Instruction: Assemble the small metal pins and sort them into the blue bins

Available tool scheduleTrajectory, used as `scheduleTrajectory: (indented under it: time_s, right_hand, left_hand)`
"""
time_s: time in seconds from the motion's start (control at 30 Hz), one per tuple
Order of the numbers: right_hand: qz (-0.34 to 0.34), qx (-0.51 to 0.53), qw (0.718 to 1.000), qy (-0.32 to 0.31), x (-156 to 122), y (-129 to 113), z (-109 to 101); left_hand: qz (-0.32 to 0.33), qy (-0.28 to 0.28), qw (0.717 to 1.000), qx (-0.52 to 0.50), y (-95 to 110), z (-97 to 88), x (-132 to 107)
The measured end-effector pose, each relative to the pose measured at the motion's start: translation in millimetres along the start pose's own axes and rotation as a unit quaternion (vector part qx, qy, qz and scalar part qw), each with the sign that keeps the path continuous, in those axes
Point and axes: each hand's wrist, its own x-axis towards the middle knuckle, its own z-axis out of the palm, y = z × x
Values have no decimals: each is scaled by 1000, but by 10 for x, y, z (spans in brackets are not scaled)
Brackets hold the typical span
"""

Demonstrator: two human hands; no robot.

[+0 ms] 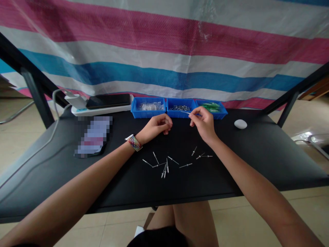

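Between the thumb and fingertips of my right hand (203, 122) is a thin silvery blind rivet (185, 112), pointing left over the front of the middle blue bin (181, 114). My left hand (158, 126) is curled closed just in front of the bins, resting low over the table; what its fingers hold, if anything, is hidden. More blind rivets (173, 160) lie scattered on the black table below both hands, some crossing each other. Inside the middle bin is a heap of similar rivets (180, 108).
Clear plastic packets (151, 106) fill the left blue bin (149, 116); green packets (210, 107) are in the right one. A power strip (102, 110) carries a dark phone (109, 101). Another phone (94, 135) lies left, a white oval object (240, 124) right. Striped sheeting (164, 75) hangs behind.
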Motion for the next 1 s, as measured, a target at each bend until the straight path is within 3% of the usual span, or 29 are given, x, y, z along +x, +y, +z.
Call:
scheduleTrajectory:
  time_s: [0.1,0.17,0.37,0.53,0.6,0.67,0.77,0.87,1.0]
  right_hand:
    - [-53,-85,991,94,179,31,-4]
    - [-73,-155,978,118,300,33,48]
    - [-71,-346,936,16,446,-55,334]
    - [-128,-359,924,17,305,-124,261]
    - [-136,-323,936,-31,194,-176,171]
    - [-128,-274,945,-121,45,-265,99]
    - [-93,-238,928,-272,-231,-447,62]
    - [-82,-277,893,-346,-494,-604,97]
    - [-64,-305,877,-367,-704,-659,204]
  left_hand:
    - [-1,-4,1000,-6,-28,-13,9]
    - [1,-5,1000,-4,-35,-17,11]
    - [-1,-1,1000,-4,-33,-7,14]
    - [-2,-4,1000,-5,-63,-10,23]
    - [-4,-5,1000,-3,-71,-14,26]
    - [-2,-7,1000,0,-70,-16,26]
    - [7,-7,1000,6,-54,-12,21]
    - [11,-6,1000,12,-34,-1,12]
    - [11,-4,1000,18,-31,2,7]
